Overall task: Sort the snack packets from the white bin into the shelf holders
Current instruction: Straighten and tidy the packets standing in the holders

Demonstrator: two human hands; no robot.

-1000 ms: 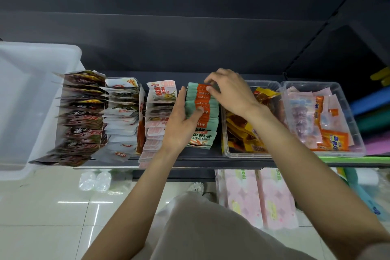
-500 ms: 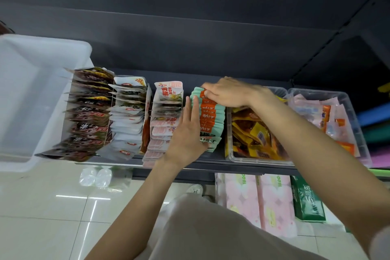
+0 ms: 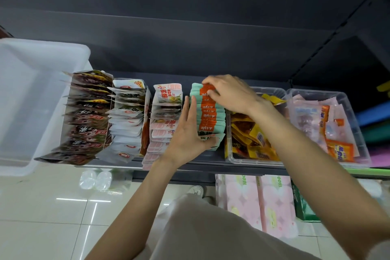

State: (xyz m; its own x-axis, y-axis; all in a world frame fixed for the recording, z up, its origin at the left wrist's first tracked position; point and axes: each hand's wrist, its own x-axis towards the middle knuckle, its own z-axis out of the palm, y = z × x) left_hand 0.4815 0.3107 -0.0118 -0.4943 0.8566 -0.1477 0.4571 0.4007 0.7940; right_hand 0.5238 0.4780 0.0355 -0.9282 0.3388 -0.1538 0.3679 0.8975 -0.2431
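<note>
A row of mint-green and orange snack packets (image 3: 207, 117) stands upright on the dark shelf (image 3: 211, 167). My left hand (image 3: 186, 133) lies flat against the row's left side, thumb under the front packet. My right hand (image 3: 229, 94) rests on the back of the row, fingertips pinching the top of the rearmost packets. To the left stand rows of pink-and-white packets (image 3: 165, 120), white packets (image 3: 127, 120) and dark brown packets (image 3: 87, 118). The white bin (image 3: 27, 99) sits at the far left; I see nothing inside it.
Right of the green row are two clear tubs: one (image 3: 253, 159) with yellow-brown packets, one (image 3: 356, 133) with pink and orange packets. Below the shelf lie pink tissue packs (image 3: 259, 200), a green pack (image 3: 301, 207) and water bottles (image 3: 95, 179) on the tiled floor.
My right hand moved from above the green row onto its back end and closed its fingertips on the rear packets. My left hand slid along the row's left side. The view shifted slightly.
</note>
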